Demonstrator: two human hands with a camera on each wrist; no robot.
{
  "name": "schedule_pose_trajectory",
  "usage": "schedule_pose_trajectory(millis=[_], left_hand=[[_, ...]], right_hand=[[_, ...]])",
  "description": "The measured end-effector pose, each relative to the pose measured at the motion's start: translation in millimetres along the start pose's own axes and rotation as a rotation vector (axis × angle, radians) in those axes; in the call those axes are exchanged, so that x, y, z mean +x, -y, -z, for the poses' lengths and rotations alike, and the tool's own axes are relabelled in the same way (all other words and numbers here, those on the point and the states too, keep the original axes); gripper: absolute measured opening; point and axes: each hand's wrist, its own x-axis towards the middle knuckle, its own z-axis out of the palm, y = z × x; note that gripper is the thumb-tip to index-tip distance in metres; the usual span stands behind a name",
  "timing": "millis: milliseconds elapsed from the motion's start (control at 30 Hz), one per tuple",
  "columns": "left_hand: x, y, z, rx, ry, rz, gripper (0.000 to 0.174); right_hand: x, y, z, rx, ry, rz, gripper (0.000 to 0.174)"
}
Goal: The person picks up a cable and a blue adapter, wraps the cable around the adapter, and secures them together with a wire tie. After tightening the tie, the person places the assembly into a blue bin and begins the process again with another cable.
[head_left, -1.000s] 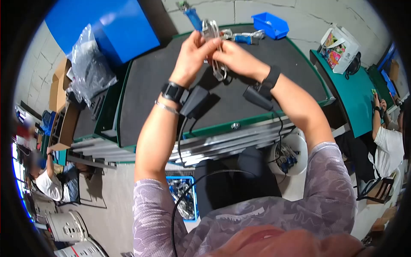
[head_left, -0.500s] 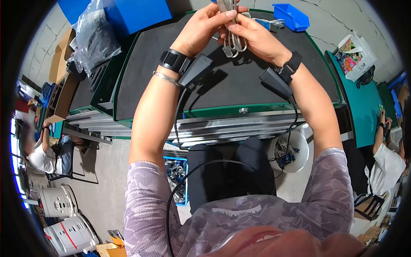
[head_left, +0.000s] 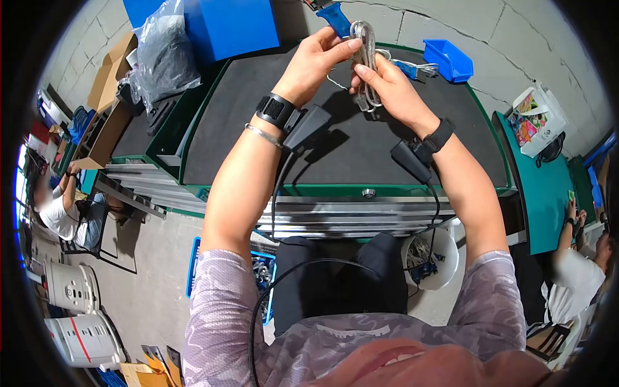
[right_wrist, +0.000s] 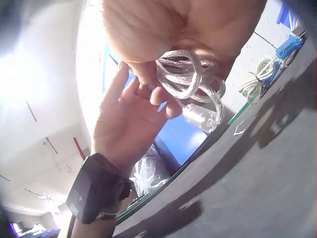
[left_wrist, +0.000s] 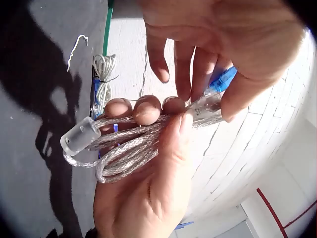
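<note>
Between the hands is a coiled, silvery braided cable (head_left: 363,39) with a blue connector (head_left: 335,19) at its upper end. My right hand (head_left: 398,93) grips the coil, its thumb lying across the strands in the left wrist view. A clear cylindrical bead (left_wrist: 79,136) sits on the cable beyond those fingers. At the other end, my left hand (head_left: 313,68) pinches the cable by its clear plug (left_wrist: 205,105), close to the blue connector. The left fingers partly hide that connector in the left wrist view.
At the table's back edge lie another bundled cable (left_wrist: 104,82) and a blue bin (head_left: 448,61). A short white strip (left_wrist: 77,52) rests on the dark mat (head_left: 258,84). A clear plastic bag (head_left: 166,58) stands left; a white bucket (head_left: 451,258) is below the table.
Half a second ago the coil was at the view's top edge with its blue connector mostly cut off. Now the connector shows, and the coil stands more upright between the hands. The head view has shifted.
</note>
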Motion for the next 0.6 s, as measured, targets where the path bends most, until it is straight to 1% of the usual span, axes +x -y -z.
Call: schedule_pose_trajectory(millis=[133,167,333,400,433,500,533,567,600], left_hand=[[3.0,9.6,8.3,-0.005,0.013,0.018,0.032],[2.9,6.7,8.0,0.003,0.035,0.016,0.033],[-0.3,5.4,8.9,-0.020,0.059,0.009,0.038],[0.4,8.3,10.5,-0.007,0.061,0.018,0.036],[0.6,9.4,11.5,0.000,0.060,0.022,0.036],[1.7,7.2,10.2,0.005,0.024,0.022,0.035],[3.3,5.3,10.3,-0.017,0.053,0.014,0.031],[4.3,5.0,11.6,-0.036,0.082,0.006,0.028],[4.5,7.3,15.2,-0.039,0.108,0.003,0.027]], right_hand=[[-2.8,8.8,-2.8,-0.104,-0.058,0.007,0.024],[-2.3,10.7,-3.2,-0.107,-0.039,0.000,0.024],[-0.9,14.3,-4.5,-0.054,-0.041,-0.016,0.023],[-0.4,9.7,-2.6,-0.022,-0.039,-0.018,0.023],[-1.0,9.0,-2.9,-0.030,-0.038,-0.029,0.023],[-1.5,10.1,-4.3,0.054,-0.032,-0.092,0.025],[-1.6,11.9,-3.5,0.092,-0.005,-0.145,0.027],[-1.4,13.8,-3.2,0.089,0.002,-0.151,0.027],[-1.5,15.5,-3.1,0.152,0.030,-0.187,0.029]])
